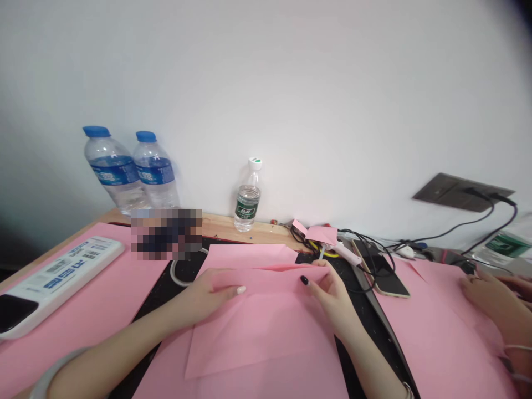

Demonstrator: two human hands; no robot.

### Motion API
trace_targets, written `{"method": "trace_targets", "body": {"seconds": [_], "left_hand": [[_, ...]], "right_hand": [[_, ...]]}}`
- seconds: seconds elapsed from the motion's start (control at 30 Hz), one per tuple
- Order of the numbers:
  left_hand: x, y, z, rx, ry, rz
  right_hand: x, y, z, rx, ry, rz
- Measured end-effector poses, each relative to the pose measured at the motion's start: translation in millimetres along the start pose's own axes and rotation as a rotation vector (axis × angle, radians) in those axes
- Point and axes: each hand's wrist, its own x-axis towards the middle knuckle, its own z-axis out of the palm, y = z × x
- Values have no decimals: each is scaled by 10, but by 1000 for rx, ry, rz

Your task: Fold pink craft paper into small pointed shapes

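Observation:
A folded sheet of pink paper (266, 280) is held up between my two hands, its upper flap bent toward me. At its left end, my left hand (205, 296) grips it with the thumb on the front face and the fingers hidden behind. My right hand (328, 293) pinches the right end, the dark-nailed thumb in front. Below the held part, the paper hangs over more pink sheets (249, 377) on the black mat (149, 316). Another pink piece (245, 254) lies just behind it.
At the left lies a white boxy device (62, 285) on pink paper. Two large water bottles (155, 172) and a small bottle (248, 199) stand by the wall. To the right are a glue gun (347, 254), cables, a phone (384, 271), a wall socket (461, 191) and another person's hands (494, 293).

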Motion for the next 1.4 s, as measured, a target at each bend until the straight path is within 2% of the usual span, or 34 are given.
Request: {"method": "trace_targets", "body": {"seconds": [0.2,0.33,0.43,0.53,0.67,0.87,1.0,1.13,1.2,1.27,1.4], "left_hand": [[9,-8,38,-23,61,-53],[14,-47,41,-22,58,-65],[22,-92,34,32,67,-8],[35,-124,19,129,103,61],[52,-120,-14,197,95,124],[53,-170,-49,216,19,101],[47,-248,-47,191,92,53],[29,-175,-44,165,96,-27],[14,-109,-47,117,46,-95],[2,-77,-47,13,12,-153],[3,-132,-4,-337,21,-211]], "right_hand": [[-54,-100,148,-16,-45,-1],[-48,-63,133,-49,-62,-39],[-23,3,81,-109,-47,-78],[2,36,42,-167,28,-97],[13,15,24,-151,87,-98],[-2,-25,24,-84,0,-5],[-14,-44,17,-44,-77,68],[-17,-55,21,-34,-165,164],[-9,-41,15,-63,-160,178],[5,-11,1,-86,-103,153],[24,52,-17,-97,-6,80]]}}
